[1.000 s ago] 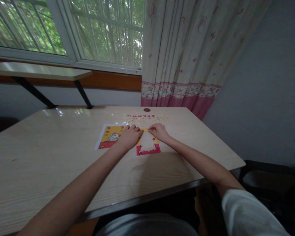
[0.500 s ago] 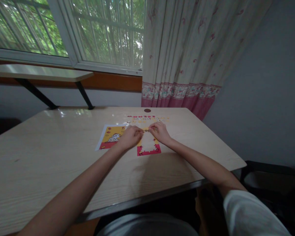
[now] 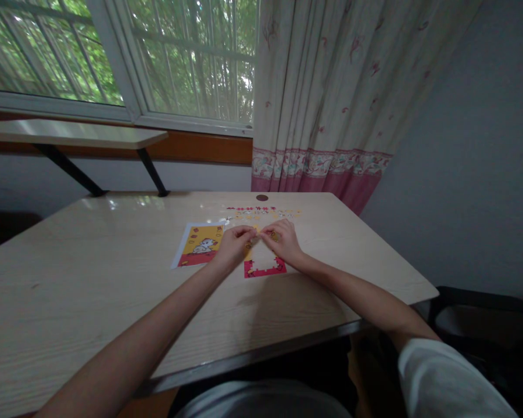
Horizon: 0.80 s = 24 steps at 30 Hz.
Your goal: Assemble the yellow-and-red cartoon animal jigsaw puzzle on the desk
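Observation:
A partly built jigsaw puzzle [image 3: 264,264] with a red bottom border and a bare middle lies on the light wooden table [image 3: 91,273]. My left hand [image 3: 233,244] and my right hand [image 3: 283,241] meet over its top edge. Both have fingers curled in a pinch around small yellow puzzle pieces [image 3: 255,239]. To the left lies a printed reference picture [image 3: 198,245], yellow and red with a white animal. Several loose puzzle pieces [image 3: 264,211] are spread in rows behind the hands.
A small dark round hole [image 3: 262,197] sits at the table's far edge. A curtain [image 3: 326,93] with a pink hem hangs behind, a window [image 3: 113,52] and a wall shelf [image 3: 70,134] to the left. A dark chair [image 3: 483,313] stands at the right.
Both hands have drawn slightly back toward me and lifted their fingertips, pinching small pieces between them. The camera has tilted a little.

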Each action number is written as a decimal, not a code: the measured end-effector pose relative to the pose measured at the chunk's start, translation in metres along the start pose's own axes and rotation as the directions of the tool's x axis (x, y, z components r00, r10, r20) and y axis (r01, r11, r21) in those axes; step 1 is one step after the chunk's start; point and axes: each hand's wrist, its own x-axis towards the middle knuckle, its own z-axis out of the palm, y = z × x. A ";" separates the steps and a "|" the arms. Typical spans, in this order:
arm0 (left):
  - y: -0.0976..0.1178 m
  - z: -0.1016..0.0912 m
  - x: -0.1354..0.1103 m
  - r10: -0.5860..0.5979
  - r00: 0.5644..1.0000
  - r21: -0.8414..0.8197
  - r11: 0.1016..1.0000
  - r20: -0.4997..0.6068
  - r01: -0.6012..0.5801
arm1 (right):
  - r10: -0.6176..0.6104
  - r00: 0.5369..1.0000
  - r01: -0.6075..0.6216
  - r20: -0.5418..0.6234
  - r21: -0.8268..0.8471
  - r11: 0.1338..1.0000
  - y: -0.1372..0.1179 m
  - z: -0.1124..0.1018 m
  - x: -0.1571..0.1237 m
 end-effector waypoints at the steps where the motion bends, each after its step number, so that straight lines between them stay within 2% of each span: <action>1: -0.001 -0.001 0.000 0.011 1.000 0.016 1.000 0.000 -0.011 | -0.016 1.000 0.016 0.007 0.009 1.000 0.000 0.000 0.000; 3: -0.001 -0.003 0.000 0.065 0.998 0.101 0.993 0.020 -0.066 | -0.039 0.999 0.039 0.029 0.025 0.999 0.000 -0.001 0.000; 5: 0.000 -0.005 -0.002 0.151 0.985 0.281 0.945 0.086 -0.169 | -0.045 0.998 0.043 0.049 0.031 0.999 0.001 -0.004 0.001; 7: 0.003 -0.008 -0.005 0.224 0.957 0.457 0.842 0.185 -0.286 | -0.055 0.997 0.054 0.060 0.020 0.998 0.003 -0.008 0.002; 9: 0.008 -0.010 -0.007 0.271 0.920 0.564 0.729 0.282 -0.387 | -0.084 0.994 0.085 0.076 -0.006 0.996 0.006 -0.011 0.004; 12: 0.012 -0.013 -0.009 0.299 0.877 0.642 0.598 0.376 -0.479 | -0.135 0.984 0.143 0.119 -0.058 0.988 0.012 -0.014 0.005; 14: 0.013 -0.014 -0.009 0.305 0.858 0.666 0.542 0.413 -0.512 | -0.162 0.976 0.175 0.142 -0.081 0.981 0.016 -0.015 0.005; 18: 0.012 -0.016 -0.010 0.316 0.833 0.667 0.500 0.454 -0.553 | -0.226 0.963 0.239 0.147 -0.082 0.967 0.019 -0.017 0.006; 24: 0.012 -0.018 -0.008 0.317 0.831 0.645 0.525 0.458 -0.556 | -0.264 0.944 0.281 0.197 -0.065 0.957 0.020 -0.021 0.008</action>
